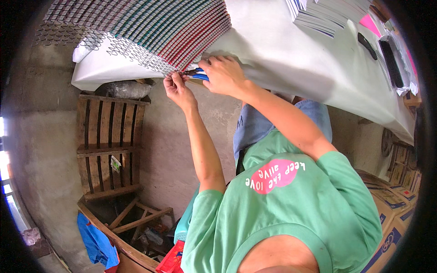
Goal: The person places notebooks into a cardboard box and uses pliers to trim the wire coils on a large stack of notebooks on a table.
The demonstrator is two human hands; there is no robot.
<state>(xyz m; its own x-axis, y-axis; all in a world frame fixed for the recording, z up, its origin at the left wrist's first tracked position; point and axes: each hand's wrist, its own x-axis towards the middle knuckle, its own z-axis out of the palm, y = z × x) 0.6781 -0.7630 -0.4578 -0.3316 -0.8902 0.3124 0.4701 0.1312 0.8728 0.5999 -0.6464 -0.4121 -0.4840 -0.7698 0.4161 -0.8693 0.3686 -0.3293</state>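
Gripping blue-handled metal pliers (200, 77) in the right hand (224, 75); pinching at their tips with the left hand (180, 90), probably to steady the near corner of black, green and red coiled-wire rows (150, 34), spread just beyond.

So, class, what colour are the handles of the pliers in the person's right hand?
Blue; the pliers' handles show best in the head view.
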